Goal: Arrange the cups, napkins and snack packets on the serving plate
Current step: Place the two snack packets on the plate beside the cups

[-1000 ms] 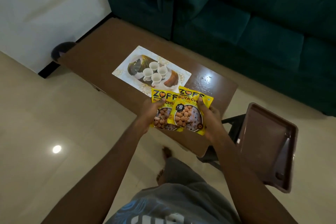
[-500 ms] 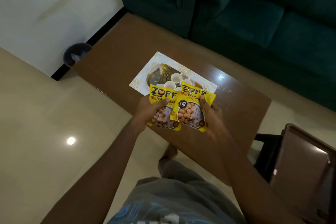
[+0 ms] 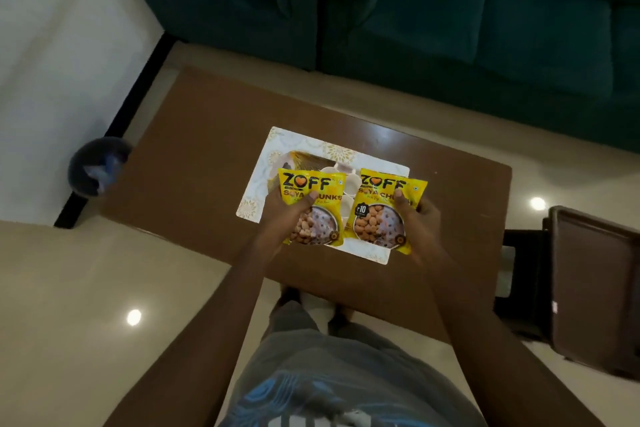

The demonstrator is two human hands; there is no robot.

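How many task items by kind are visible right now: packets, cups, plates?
Yellow snack packets: 2, one in the left hand at and one in the right hand at
White cups: at least 2 partly visible, the rest hidden by the packets
Serving plate: 1
Total: at least 5

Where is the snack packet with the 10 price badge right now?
In the head view, that snack packet is held in the right hand, up over the right part of the serving plate, beside the other packet in the left hand.
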